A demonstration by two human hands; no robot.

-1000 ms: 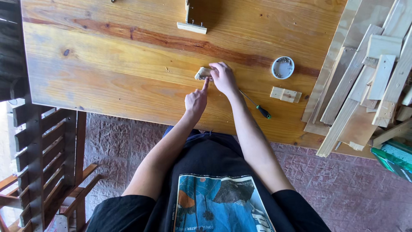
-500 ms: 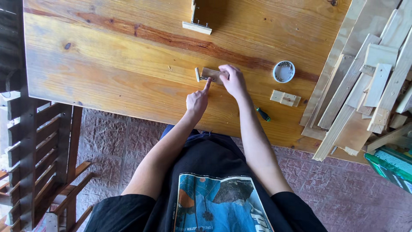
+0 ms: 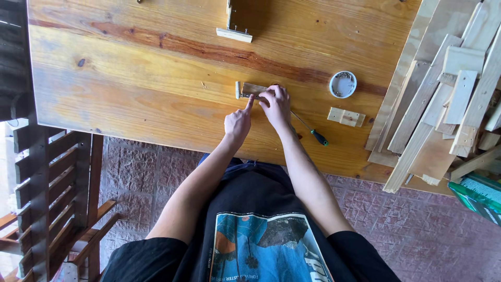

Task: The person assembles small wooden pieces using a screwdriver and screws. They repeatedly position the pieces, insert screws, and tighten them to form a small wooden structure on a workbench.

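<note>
Pressing down on a small wooden piece, the right hand covers its near end with fingers curled over it, grasping it against the wooden table. The left hand is mostly clenched, only its index finger stretched out to touch the piece's edge. A green-handled screwdriver lies just right of the right wrist. Farther right sit a round white tin and a small wooden block, beside stacked wood offcuts.

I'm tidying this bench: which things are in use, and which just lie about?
In use: small wooden piece, under left hand and right hand.
Lying about: screwdriver, round white tub, wooden block, stacked offcuts.
</note>
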